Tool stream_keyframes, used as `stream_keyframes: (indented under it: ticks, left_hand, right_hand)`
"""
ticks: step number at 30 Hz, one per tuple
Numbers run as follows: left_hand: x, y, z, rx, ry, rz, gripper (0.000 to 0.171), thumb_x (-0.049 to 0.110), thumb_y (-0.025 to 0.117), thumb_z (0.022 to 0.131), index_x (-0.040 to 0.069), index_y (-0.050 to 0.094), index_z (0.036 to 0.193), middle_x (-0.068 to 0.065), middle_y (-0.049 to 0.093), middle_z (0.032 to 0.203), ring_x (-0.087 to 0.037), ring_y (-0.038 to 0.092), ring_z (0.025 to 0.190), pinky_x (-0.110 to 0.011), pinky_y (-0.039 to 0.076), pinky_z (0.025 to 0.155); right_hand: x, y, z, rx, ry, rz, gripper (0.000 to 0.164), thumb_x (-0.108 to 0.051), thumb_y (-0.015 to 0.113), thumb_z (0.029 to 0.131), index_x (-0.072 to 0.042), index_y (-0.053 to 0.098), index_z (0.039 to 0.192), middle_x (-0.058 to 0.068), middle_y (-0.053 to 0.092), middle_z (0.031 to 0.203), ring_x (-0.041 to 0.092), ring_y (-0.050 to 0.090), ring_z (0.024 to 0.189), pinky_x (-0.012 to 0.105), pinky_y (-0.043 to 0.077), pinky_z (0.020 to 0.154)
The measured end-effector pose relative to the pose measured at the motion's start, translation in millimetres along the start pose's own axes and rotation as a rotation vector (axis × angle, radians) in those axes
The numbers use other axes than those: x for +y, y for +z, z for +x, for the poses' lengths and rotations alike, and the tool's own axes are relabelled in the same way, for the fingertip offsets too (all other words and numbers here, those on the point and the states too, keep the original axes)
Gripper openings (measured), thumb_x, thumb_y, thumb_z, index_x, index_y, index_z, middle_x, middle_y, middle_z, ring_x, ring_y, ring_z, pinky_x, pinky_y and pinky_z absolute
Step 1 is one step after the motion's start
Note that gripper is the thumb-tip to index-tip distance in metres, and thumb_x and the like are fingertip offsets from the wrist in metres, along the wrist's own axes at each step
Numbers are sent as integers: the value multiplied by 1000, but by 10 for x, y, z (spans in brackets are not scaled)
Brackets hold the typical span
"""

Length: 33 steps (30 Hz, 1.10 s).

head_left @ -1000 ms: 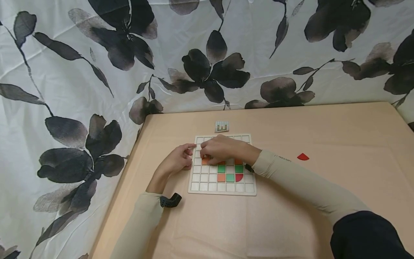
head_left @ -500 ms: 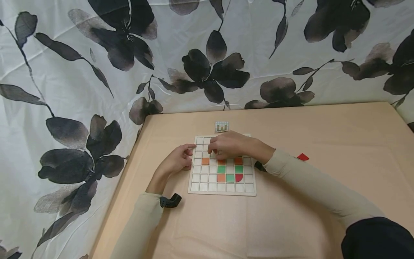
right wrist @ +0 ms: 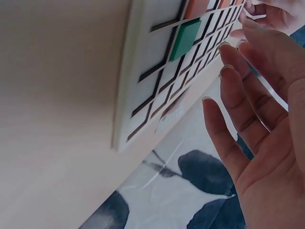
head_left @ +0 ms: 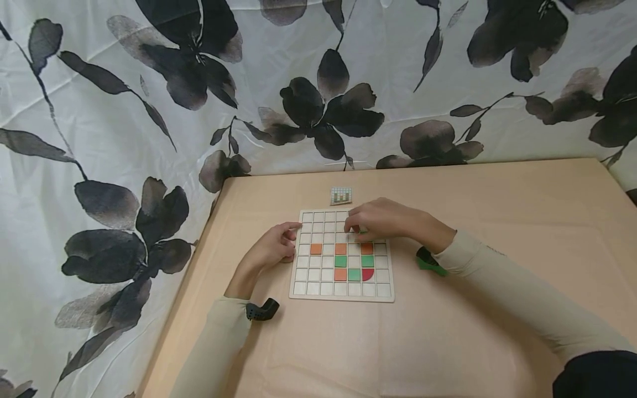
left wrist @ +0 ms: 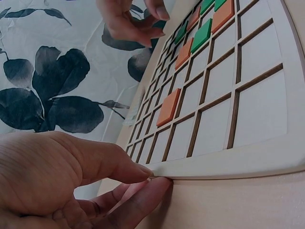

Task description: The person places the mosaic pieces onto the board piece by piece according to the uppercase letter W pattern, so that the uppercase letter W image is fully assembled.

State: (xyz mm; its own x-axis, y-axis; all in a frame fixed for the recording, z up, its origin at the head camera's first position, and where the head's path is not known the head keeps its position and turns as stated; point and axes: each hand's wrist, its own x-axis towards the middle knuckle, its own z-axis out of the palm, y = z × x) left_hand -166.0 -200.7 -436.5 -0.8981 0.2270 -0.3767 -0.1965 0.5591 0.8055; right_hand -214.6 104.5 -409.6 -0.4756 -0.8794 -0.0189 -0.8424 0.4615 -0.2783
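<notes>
A white grid board (head_left: 313, 287) lies on the table. My left hand (head_left: 271, 246) pinches its left edge between thumb and fingers, as the left wrist view shows. On the board sit several orange tiles (head_left: 316, 249), several green tiles (head_left: 340, 261) and a red rounded tile (head_left: 367, 273). My right hand (head_left: 383, 218) hovers over the upper right of the board, fingers loosely bent and holding nothing. Beneath its fingers, a green tile (right wrist: 186, 39) sits in a cell in the right wrist view. Part of the top rows is hidden by this hand in the head view.
Just beyond the board's far edge lies a small patterned card (head_left: 341, 195). A green piece (head_left: 433, 268) shows partly under the right wrist camera. The wooden table (head_left: 318, 348) meets a white floral cloth (head_left: 259, 55) at its back and left.
My right hand has moved right across the board, uncovering an orange tile at the left. The right forearm now hides the red piece on the table. The left hand stays put.
</notes>
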Motion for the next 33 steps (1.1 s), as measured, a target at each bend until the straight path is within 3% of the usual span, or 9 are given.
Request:
stream_keyframes:
  ticks: [8, 20, 33]
  left_hand:
    - [-11, -1, 7, -1, -1, -14, 65, -17, 53, 90, 10, 47, 149, -13, 46, 112, -21, 52, 84, -31, 54, 66]
    - [-25, -2, 20, -7, 0, -18, 67, -18, 56, 89, 10, 47, 149, -13, 46, 112, -20, 52, 84, -29, 54, 64]
    - [-36, -4, 26, -12, 14, -8, 66, -18, 55, 90, 9, 46, 150, -14, 45, 113, -20, 51, 83, -28, 53, 64]
  right_hand:
    - [81, -51, -250, 1, 54, 22, 24, -27, 80, 88, -17, 74, 109, -10, 64, 86, 7, 51, 70, 28, 44, 63]
    - [167, -52, -606, -6, 168, 54, 21, -20, 77, 88, -18, 76, 109, -10, 63, 87, 10, 56, 76, 30, 44, 67]
    - [217, 25, -1014, 2, 216, 14, 19, -19, 78, 87, -21, 76, 106, -14, 60, 88, 4, 53, 77, 27, 47, 67]
